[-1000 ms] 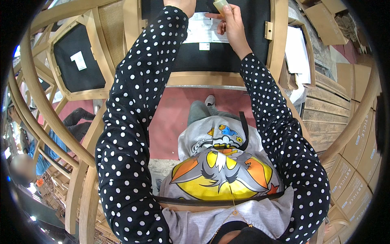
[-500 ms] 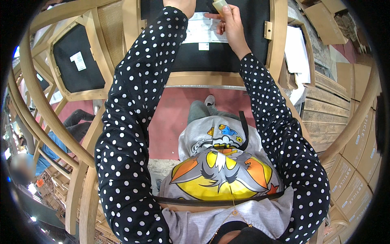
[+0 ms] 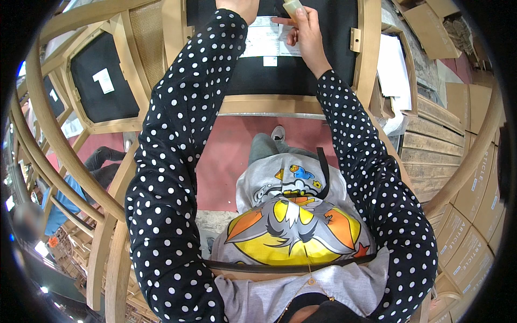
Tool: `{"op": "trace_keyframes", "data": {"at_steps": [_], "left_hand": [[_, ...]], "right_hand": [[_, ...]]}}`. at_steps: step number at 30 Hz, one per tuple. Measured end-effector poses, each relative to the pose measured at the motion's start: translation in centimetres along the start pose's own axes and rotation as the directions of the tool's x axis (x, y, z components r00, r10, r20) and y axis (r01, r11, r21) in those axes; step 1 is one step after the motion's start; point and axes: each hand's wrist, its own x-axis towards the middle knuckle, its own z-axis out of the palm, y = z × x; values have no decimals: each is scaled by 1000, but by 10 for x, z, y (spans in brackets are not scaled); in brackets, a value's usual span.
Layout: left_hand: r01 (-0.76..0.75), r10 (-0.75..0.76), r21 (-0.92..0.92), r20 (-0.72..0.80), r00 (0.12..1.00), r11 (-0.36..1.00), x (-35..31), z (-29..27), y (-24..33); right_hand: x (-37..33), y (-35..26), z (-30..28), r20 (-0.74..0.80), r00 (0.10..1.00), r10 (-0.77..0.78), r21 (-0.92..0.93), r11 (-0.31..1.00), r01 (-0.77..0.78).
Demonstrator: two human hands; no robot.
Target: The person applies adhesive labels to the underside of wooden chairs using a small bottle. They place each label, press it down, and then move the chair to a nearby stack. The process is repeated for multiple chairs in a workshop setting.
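Note:
My right hand [image 3: 308, 39] is closed around a small cream-coloured cylinder [image 3: 292, 7], whose kind I cannot make out. Its forefinger reaches left over white printed labels [image 3: 263, 37] on the black underside panel [image 3: 328, 64] of a wooden chair seat. At the top edge my left hand [image 3: 240, 7] is cut off by the picture, so its fingers are hidden; it lies above the left end of the labels. A light wooden frame [image 3: 274, 104] borders the panel, and the chair's legs and rails surround my arms.
Another upturned seat with a black panel [image 3: 102, 81] stands at the left, beside woven cane [image 3: 148, 40]. Bent wooden rails [image 3: 70, 151] curve along that side. Stacked cardboard boxes [image 3: 474, 215] and a slatted wooden pallet [image 3: 433, 140] are on the right. A person [image 3: 64, 199] is behind the rails.
My hands and the cream cylinder stay practically where they were. The person at the left has shifted slightly.

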Motion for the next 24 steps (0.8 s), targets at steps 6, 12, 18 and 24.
{"op": "trace_keyframes", "data": {"at_steps": [6, 12, 18, 24], "left_hand": [[-1, 2, -22, 9, 1000, 1000, 0, 0, -2], [-15, 17, -19, 126, 992, 1000, -2, -14, -4], [84, -81, -7, 186, 979, 996, -4, -31, 0], [300, -277, -15, 342, 898, 954, -3, -47, 1]], "right_hand": [[0, 3, 0, -10, 1000, -3, -9, 1000, 3], [-1, 1, 1, -4, 1000, -8, -11, 1000, 8], [-2, 3, 0, -10, 1000, -7, -38, 999, 7], [1, 19, -5, 14, 990, -139, -90, 986, 140]]}}
